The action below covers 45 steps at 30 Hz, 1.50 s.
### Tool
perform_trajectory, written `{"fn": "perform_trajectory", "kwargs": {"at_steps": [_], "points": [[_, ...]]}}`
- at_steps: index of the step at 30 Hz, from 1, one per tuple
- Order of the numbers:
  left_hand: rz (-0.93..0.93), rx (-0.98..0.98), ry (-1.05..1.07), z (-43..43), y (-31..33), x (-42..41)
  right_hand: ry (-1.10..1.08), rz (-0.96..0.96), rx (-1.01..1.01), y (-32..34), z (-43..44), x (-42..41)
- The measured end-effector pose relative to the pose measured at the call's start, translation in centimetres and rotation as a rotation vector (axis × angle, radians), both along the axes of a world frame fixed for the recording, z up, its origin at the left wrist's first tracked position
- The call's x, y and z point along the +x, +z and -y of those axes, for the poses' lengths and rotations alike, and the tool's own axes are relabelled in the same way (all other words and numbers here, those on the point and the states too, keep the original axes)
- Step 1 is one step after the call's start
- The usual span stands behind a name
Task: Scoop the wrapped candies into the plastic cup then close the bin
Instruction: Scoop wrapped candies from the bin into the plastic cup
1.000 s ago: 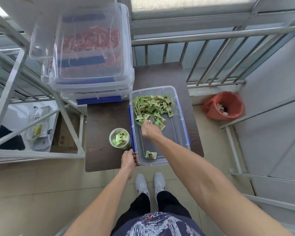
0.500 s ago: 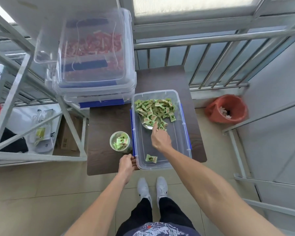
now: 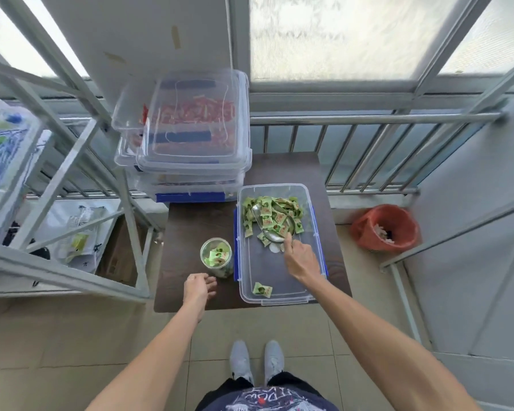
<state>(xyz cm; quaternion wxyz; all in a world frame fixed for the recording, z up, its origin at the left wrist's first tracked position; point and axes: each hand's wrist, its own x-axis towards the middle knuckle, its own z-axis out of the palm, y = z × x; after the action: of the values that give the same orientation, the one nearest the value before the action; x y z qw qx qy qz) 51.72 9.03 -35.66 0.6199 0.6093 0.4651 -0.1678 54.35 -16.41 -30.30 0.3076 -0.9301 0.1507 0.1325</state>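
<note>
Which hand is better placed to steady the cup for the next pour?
Left. The left hand is open beside the cup; the right hand holds the loaded scoop in the bin.

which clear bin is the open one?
The bin of green candies at the table's right, where the right hand holds the metal scoop. The stacked bins of red candies behind the cup have lids on.

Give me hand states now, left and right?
Left hand: open, empty, near the plastic cup, not touching it.
Right hand: closed on the metal scoop, loaded with candies.
</note>
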Motion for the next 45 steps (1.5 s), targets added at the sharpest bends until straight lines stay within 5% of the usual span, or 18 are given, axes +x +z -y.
{"fn": "perform_trajectory", "kwargs": {"at_steps": [6, 11, 18, 26, 38, 45], "points": [[0.133, 0.106, -0.033, -0.5, 0.7, 1.0, 0.254, -0.075, -0.079, 2.7, 0.3, -0.6], [0.175, 0.056, -0.046, -0.1, 0.6, 1.5, 0.372, -0.271, -0.099, 5.3, -0.9, -0.7], [0.235, -0.026, -0.047, 0.2, 3.4, 0.1, 0.479, -0.307, -0.224, 8.6, -4.3, -0.6], [0.245, -0.134, -0.036, 0.4, 5.0, -0.5, 0.409, -0.320, -0.193, 10.3, -8.3, 0.1], [0.215, -0.216, 0.010, 0.7, 5.9, -1.4, 0.603, -0.301, -0.407, 13.6, -9.9, 1.1], [0.071, -0.152, -0.006, 1.2, 4.5, -1.4, 0.457, -0.354, -0.319, 14.9, -7.6, 0.9]]}}
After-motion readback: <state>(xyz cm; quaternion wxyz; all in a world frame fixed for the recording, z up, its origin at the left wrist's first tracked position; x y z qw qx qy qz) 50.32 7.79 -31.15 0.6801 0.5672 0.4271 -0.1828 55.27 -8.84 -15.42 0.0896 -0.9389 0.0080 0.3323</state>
